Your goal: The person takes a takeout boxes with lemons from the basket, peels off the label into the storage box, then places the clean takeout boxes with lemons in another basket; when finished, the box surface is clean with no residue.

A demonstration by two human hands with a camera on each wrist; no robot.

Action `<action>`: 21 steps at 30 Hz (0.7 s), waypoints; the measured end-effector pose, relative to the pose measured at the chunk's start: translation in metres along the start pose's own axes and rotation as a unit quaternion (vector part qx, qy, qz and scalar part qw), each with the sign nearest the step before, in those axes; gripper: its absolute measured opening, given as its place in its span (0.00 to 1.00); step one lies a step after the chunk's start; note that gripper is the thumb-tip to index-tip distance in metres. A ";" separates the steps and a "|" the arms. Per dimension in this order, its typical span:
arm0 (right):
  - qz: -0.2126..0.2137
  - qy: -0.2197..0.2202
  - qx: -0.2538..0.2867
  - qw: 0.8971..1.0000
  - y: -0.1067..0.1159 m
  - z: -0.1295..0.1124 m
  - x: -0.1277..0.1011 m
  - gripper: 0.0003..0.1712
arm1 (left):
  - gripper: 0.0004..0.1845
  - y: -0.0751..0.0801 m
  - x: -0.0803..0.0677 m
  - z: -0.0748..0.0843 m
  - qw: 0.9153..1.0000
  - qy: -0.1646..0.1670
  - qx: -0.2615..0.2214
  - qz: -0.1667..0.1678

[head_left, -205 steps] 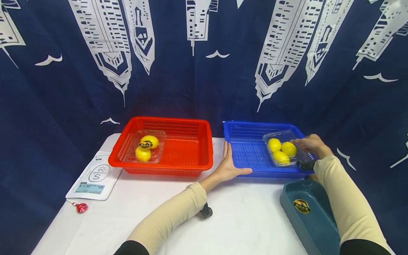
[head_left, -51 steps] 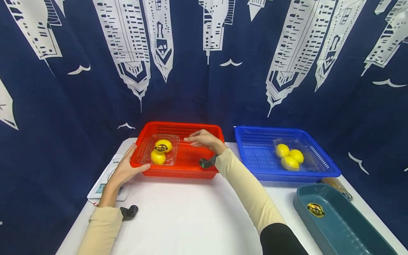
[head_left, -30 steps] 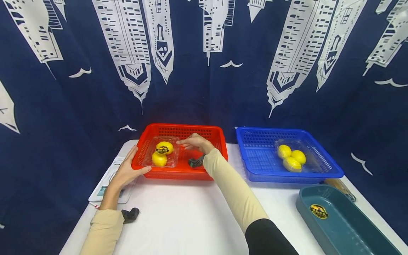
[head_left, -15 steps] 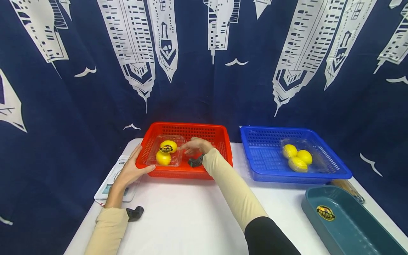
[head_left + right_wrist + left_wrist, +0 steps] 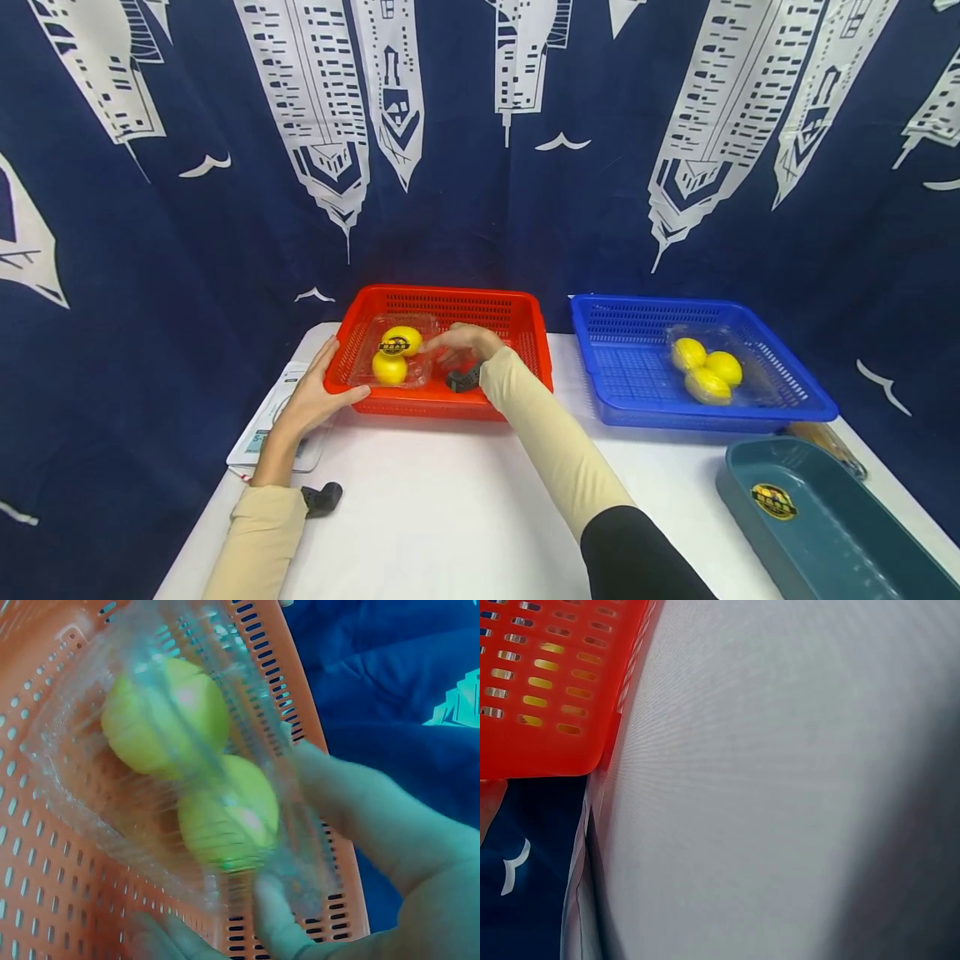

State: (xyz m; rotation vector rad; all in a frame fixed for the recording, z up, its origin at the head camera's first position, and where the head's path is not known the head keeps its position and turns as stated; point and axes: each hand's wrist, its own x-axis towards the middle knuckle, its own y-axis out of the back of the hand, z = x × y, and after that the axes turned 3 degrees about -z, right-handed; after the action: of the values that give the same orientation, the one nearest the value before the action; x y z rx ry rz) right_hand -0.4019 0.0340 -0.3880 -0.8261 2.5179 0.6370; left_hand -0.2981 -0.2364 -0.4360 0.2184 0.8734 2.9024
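My left hand (image 5: 309,402) rests with straight fingers along the left side of the red basket (image 5: 480,400), thumb lying over its front rim. Inside that basket sits a clear plastic punnet (image 5: 362,362) of two lemons (image 5: 390,368), one bearing a black-and-gold label (image 5: 393,346). My right hand (image 5: 463,343) reaches into the basket from the right and pinches the punnet's right edge. In the right wrist view, thumb (image 5: 341,791) and forefinger (image 5: 279,922) sit either side of that plastic edge. The left wrist view shows mostly the tabletop and the basket's slotted wall.
To the right, a blue basket (image 5: 630,412) holds another clear punnet with three lemons (image 5: 708,385). A teal tray (image 5: 757,508) with a similar label (image 5: 774,502) stands at front right. A white packet (image 5: 258,437) lies left; a dark blue curtain (image 5: 465,217) hangs behind.
Both hands have moved from the blue basket to the red one. My right hand has since gone left and down to the punnet's edge; the left hand has stayed at the basket's corner.
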 end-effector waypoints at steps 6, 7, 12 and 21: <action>-0.004 0.014 0.036 0.999 -0.001 -0.002 0.002 0.41 | 0.58 -0.001 0.000 -0.001 1.000 -0.005 0.000 0.004; -0.009 0.016 0.040 0.999 -0.002 -0.002 0.003 0.39 | 0.57 -0.001 0.000 -0.001 1.000 -0.005 -0.001 0.005; -0.019 0.023 0.071 0.997 -0.004 -0.003 0.004 0.30 | 0.57 -0.002 -0.001 -0.001 1.000 -0.006 -0.002 0.007; -0.009 0.041 0.084 0.996 -0.006 -0.005 0.002 0.26 | 0.57 -0.002 -0.001 0.001 1.000 -0.004 0.000 0.013</action>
State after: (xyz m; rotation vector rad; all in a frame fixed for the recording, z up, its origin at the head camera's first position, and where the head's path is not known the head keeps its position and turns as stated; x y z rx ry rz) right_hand -0.4010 0.0262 -0.3861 -0.8266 2.5925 0.3856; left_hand -0.2972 -0.2345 -0.4364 0.2414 0.8773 2.9228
